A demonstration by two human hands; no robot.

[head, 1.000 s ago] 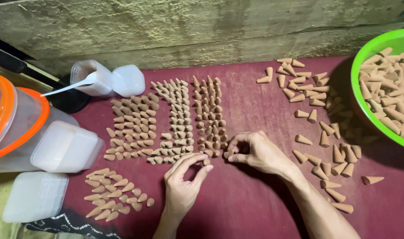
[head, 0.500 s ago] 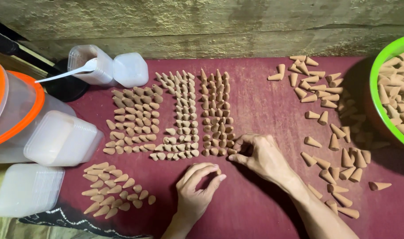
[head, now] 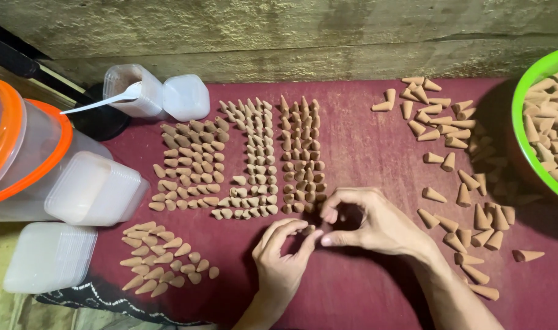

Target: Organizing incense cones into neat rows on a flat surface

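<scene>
Both hands have drawn together since a moment ago: left hand (head: 283,256) pinches a cone (head: 308,230), right hand (head: 370,223) curls half-shut, apparently empty, below the rows (head: 300,159). Green bowl (head: 523,122) right; orange-rimmed jar (head: 22,153) left.

Landmark: block of upright cones (head: 254,162) on the maroon cloth (head: 358,146).

- Right of block: bare strip of cloth, passable, ending at the scattered cones (head: 459,183).
- Far right of block: green bowl (head: 526,143), heaped, closes that edge.
- Behind block: wooden wall (head: 279,36); narrow gap only.
- Left of block: orange-rimmed tub (head: 22,159), lid stacks (head: 92,189), small jar with spoon (head: 132,91) crowd the side.
- Front-left of block: loose cone pile (head: 166,260).
- Front of block: left hand (head: 285,256) and right hand (head: 367,223) occupy the near cloth; bare cloth below them.
</scene>
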